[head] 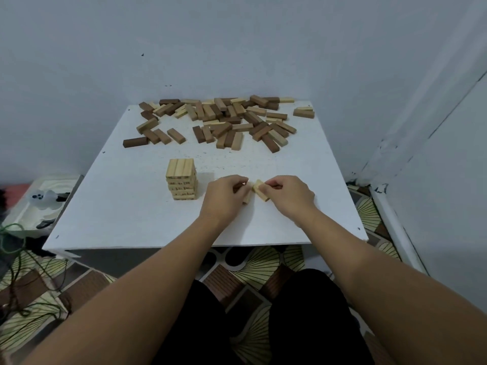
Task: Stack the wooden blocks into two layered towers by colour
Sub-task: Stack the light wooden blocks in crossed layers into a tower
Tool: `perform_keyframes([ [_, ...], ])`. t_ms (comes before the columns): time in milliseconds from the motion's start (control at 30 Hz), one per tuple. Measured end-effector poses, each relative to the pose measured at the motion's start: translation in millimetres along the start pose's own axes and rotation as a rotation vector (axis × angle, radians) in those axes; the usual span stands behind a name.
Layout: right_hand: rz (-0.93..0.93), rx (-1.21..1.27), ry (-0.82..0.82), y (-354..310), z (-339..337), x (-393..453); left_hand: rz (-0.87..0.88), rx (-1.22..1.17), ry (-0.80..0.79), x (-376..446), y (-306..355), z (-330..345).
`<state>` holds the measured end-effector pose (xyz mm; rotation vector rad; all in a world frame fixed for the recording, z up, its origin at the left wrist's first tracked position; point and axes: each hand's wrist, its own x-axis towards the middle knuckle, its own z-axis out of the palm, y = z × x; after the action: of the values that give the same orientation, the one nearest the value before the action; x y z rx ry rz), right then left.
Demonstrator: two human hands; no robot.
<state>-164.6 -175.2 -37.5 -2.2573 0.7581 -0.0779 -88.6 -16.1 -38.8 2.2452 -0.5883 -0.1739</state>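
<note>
A tower of light wooden blocks (182,179), several layers high, stands on the white table (126,206), left of centre. Just right of it my left hand (224,197) grips a light block (247,198) whose end pokes out below the fingers. My right hand (288,196) pinches another light block (261,191), tilted, right beside the first one. A loose pile of dark and light blocks (224,122) covers the far part of the table.
The table sits in a corner, with walls behind and to the right. A white bag with a panda print (44,204) lies at its left. Green cord (15,246) trails over the patterned floor mat (263,262).
</note>
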Motion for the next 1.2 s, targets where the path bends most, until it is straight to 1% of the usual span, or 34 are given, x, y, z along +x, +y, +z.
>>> perform_keyframes([
  [100,0.033,0.062,-0.01,2.0,-1.5,1.9,0.051,0.031,0.012,-2.1,-12.8,3.2],
  [200,0.052,0.14,0.005,5.0,0.2,5.6,0.066,0.051,0.081,-3.6,-23.3,7.7],
  [267,0.036,0.128,0.04,8.7,1.7,6.0,0.087,0.043,0.114,-4.1,-23.8,10.8],
  [400,0.008,0.095,0.095,11.1,6.5,3.7,0.088,0.002,0.126,-7.1,-21.2,10.6],
  [633,-0.008,0.126,0.073,13.6,4.9,-1.1,0.103,-0.025,0.146,-8.6,-24.3,11.0],
  [1033,-0.043,0.169,-0.036,17.5,-0.3,-6.6,0.159,-0.044,0.142,-12.5,-25.2,11.8],
  [1200,-0.026,0.182,-0.04,17.0,-0.4,-4.8,0.134,-0.011,0.058,-13.1,-25.0,13.1],
])
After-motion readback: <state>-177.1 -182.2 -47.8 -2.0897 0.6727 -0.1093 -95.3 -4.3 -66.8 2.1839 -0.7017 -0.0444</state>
